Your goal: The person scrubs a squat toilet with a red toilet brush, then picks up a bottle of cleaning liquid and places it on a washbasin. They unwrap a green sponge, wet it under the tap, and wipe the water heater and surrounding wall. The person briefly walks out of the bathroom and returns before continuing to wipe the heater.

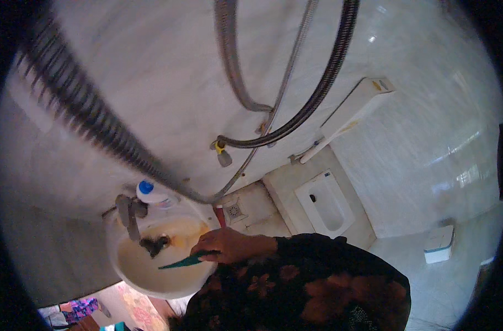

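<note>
My right hand (228, 246), coming from a dark flowered sleeve (313, 248), is closed around a green tapered object (181, 263), possibly a comb. Its narrow tip points left over the round washbasin (129, 281). Below and to the left of the hand, a dark clump (153, 247) lies by the drain; I cannot tell its material. Brownish-yellow stains mark the basin's inside. Just beyond my knuckles is a red object (220, 216), partly hidden by the hand. My left hand is out of view.
A metal faucet (129, 215) and a blue-capped white bottle (148, 192) stand at the basin's back. Ribbed hoses (330, 74) cross the wall near a valve (223, 155). A squat toilet (328, 207), a floor drain (234, 212) and a white bin (439, 246) lie to the right.
</note>
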`<act>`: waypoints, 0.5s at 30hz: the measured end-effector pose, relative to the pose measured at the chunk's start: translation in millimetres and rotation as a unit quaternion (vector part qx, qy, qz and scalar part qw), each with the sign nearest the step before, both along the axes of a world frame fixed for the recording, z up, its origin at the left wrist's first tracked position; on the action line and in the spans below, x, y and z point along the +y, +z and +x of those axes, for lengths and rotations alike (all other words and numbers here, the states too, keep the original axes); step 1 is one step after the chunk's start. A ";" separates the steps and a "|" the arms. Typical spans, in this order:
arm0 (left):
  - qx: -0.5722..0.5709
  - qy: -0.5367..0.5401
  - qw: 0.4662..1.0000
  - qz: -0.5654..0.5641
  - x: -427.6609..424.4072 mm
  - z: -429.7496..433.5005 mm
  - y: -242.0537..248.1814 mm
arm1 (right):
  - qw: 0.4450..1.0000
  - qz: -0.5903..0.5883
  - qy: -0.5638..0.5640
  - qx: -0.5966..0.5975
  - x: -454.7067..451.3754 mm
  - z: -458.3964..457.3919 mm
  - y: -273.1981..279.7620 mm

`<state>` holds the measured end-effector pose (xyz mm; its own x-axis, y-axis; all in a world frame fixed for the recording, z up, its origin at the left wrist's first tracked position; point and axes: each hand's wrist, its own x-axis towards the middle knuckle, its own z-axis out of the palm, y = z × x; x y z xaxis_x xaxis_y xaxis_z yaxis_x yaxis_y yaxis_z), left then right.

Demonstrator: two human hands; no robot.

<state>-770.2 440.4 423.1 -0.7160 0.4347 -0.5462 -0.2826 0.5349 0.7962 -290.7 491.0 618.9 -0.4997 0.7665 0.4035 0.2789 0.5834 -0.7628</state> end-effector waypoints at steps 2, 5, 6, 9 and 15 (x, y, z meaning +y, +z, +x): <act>0.004 -0.008 1.000 0.000 -2.1 -12.7 8.7 | 1.000 0.001 0.001 -0.006 -7.2 2.2 5.5; 0.006 -0.021 1.000 -0.001 -9.1 -36.1 17.4 | 0.999 -0.035 -0.015 -0.024 -13.3 4.7 13.0; 0.007 -0.025 1.000 -0.001 -14.5 -43.2 20.0 | 0.998 -0.052 -0.011 -0.040 -16.6 5.5 15.2; 0.009 -0.036 0.999 -0.005 -32.5 -62.7 24.4 | 0.993 -0.099 -0.002 -0.063 -23.9 5.4 19.3; -0.004 -0.053 0.998 -0.020 -85.0 -86.9 26.8 | 0.994 -0.094 0.001 -0.052 -40.5 6.9 25.2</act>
<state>-857.1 355.3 450.0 -0.6637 0.4854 -0.5692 -0.2288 0.5927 0.7722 -283.8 450.5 644.2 -0.5335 0.8223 0.1982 0.3614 0.4334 -0.8255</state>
